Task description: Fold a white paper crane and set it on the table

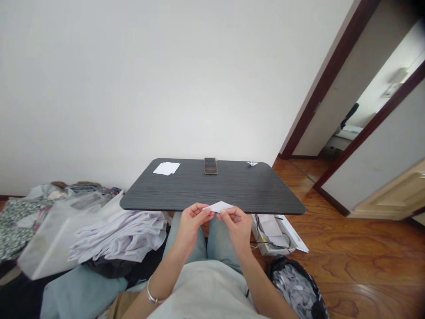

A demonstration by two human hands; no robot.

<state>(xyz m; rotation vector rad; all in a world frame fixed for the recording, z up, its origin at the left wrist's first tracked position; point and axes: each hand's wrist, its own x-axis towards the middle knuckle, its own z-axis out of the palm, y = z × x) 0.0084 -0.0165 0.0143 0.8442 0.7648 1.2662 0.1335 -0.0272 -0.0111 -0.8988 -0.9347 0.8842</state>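
Between my two hands is a small folded piece of white paper [219, 206], roughly diamond-shaped, at the near edge of the dark table [186, 190]. My left hand [195, 218] pinches its left corner between thumb and fingers. On the other side, my right hand [236, 221] grips the right corner in the same way. At the table's back left lies a stack of white paper sheets [166, 168]. A small folded white paper figure [252, 163] rests at the back right.
A small dark framed device [210, 165] stands at the table's back middle, near the wall. Piled clothes [122, 235] lie to the left. On the right are a white box with cables [274, 235] and a black bag of paper scraps [295, 288] on the wooden floor.
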